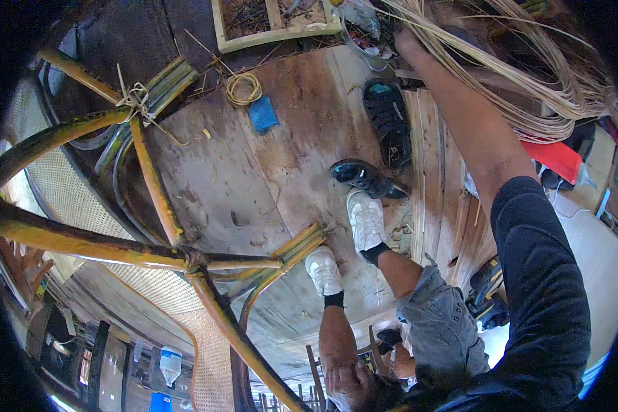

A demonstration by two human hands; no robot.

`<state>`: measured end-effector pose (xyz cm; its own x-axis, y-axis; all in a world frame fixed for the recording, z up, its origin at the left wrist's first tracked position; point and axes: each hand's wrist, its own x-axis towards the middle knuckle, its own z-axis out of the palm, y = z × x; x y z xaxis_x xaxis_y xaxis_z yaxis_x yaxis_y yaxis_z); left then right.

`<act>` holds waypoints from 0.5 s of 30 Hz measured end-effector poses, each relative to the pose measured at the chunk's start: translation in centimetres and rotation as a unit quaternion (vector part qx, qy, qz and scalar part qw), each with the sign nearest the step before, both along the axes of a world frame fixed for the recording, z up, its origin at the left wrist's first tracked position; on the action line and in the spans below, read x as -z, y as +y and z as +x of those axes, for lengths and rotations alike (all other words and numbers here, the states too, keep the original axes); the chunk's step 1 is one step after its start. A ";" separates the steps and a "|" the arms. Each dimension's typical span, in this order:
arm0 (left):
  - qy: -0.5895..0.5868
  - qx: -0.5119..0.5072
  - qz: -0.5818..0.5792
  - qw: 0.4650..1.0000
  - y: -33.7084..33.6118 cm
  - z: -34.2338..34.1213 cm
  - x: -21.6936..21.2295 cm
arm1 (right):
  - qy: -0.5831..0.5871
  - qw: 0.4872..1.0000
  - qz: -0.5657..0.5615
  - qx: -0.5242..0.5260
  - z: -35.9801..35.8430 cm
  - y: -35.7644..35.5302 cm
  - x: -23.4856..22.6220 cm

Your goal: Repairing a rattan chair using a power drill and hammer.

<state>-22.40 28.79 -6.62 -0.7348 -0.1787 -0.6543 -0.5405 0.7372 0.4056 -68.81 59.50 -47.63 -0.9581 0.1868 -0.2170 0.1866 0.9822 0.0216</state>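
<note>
My right arm stretches to the far right, where my right hand (408, 45) is at a clear-rimmed container (353, 42) of small mixed items; its fingers are hidden. A large bundle of pale cane strips (515, 86) lies just right of that hand. Low in the picture, my left hand (345, 379) rests by my left knee, its fingers lying over the leg with nothing visible in them. To the left stands a yellow-brown rattan furniture frame (96, 244), with a loose cane binding (137, 101) knotted round one joint. Woven cane panels (216, 357) sit behind and beneath its poles.
A wooden tray (281, 36) holding scraps is at the far edge. Near it lie a small cane coil (244, 89) and a blue square (263, 115). Black sandals (388, 123) lie beyond my white shoes (367, 223). A yellow-and-black power tool (489, 281) lies right of my leg.
</note>
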 end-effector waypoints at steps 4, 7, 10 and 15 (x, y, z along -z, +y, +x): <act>-0.019 -0.010 -0.004 1.000 -0.1 -0.2 -0.8 | 0.011 0.999 -0.046 0.004 -0.1 -1.7 -0.6; -0.039 -0.021 -0.003 0.999 0.0 -0.2 -1.4 | 0.022 0.996 -0.081 0.022 0.0 -3.2 -1.8; 0.030 -0.014 -0.049 0.998 0.3 0.3 -1.3 | 0.052 0.990 -0.116 0.059 0.7 -4.4 -3.6; 0.110 -0.019 -0.071 0.991 0.6 2.5 -0.4 | 0.084 0.975 -0.172 0.109 2.3 -6.6 -6.3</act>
